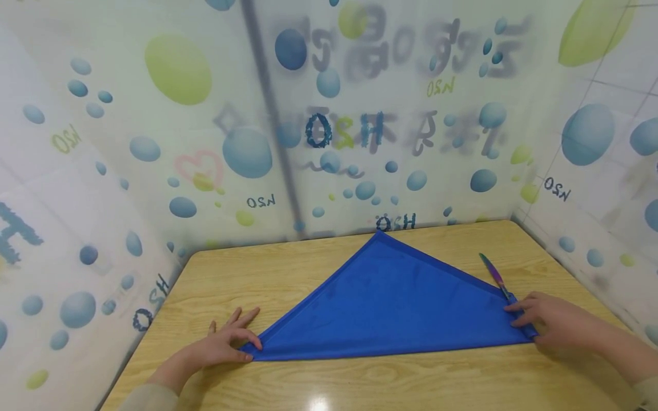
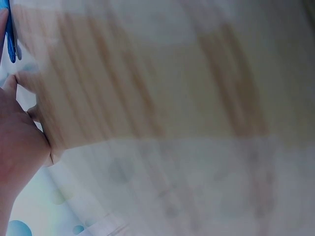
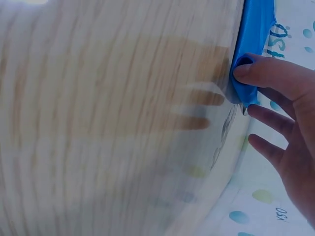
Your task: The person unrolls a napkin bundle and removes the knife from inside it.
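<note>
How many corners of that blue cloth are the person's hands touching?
2. The left hand rests on the near-left corner of the blue cloth; the right hand pinches its near-right corner, beside a knife. The far corner lies untouched on the table.

Both wrist views smearing the table [image 2: 147,88] grain into blur, blue cloth [image 2: 11,39] getting cropped at the left wrist edge, knife [image 1: 494,275] handle hiding under right hand [image 1: 552,323], wall lettering blurring out.
</note>
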`<move>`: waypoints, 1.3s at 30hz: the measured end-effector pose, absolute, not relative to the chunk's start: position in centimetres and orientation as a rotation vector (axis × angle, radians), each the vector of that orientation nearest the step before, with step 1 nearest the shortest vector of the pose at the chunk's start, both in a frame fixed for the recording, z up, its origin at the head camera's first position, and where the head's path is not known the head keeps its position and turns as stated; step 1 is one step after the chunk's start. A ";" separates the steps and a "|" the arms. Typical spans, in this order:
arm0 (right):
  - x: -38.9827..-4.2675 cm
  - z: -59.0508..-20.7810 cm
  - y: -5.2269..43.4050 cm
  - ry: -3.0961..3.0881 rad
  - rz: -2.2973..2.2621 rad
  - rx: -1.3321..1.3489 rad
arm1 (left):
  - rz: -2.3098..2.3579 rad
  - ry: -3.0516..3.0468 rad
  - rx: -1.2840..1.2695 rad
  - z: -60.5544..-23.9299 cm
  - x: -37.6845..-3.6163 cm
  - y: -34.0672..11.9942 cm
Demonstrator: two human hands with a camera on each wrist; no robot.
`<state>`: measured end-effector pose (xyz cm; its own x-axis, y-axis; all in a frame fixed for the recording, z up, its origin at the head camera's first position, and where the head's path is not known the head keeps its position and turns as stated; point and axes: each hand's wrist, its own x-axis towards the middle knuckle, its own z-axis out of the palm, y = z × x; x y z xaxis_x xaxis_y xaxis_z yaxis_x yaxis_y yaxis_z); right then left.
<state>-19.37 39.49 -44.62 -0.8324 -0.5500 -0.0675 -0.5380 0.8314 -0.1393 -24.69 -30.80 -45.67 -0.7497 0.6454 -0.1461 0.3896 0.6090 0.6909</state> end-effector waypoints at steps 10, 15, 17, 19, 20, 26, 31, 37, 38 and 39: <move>-19.2 -45.0 40.2 2.921 -0.315 -0.863 | 0.925 2.461 0.846 -45.7 -24.6 -30.7; -19.0 -45.1 40.4 2.925 -0.331 -0.839 | 0.914 2.470 0.849 -45.5 -24.5 -30.6; -18.9 -45.1 40.4 2.927 -0.331 -0.829 | 0.916 2.470 0.845 -45.4 -24.4 -30.6; -18.8 -45.1 40.5 2.929 -0.326 -0.829 | 0.916 2.470 0.839 -45.3 -24.4 -30.5; -18.8 -45.1 40.5 2.932 -0.320 -0.832 | 0.915 2.471 0.836 -45.3 -24.3 -30.5; -18.8 -45.4 41.0 2.971 -0.355 -0.863 | 0.916 2.465 0.826 -45.2 -24.3 -30.5; -18.6 -45.7 41.5 2.994 -0.376 -0.822 | 0.918 2.468 0.832 -45.3 -24.3 -30.5; -18.6 -45.9 41.6 2.994 -0.344 -0.804 | 0.912 2.466 0.816 -45.4 -24.5 -30.5; -18.7 -45.8 41.6 2.998 -0.330 -0.804 | 0.912 2.465 0.812 -45.4 -24.5 -30.5; -18.7 -45.8 41.6 2.991 -0.324 -0.787 | 0.913 2.462 0.809 -45.4 -24.5 -30.5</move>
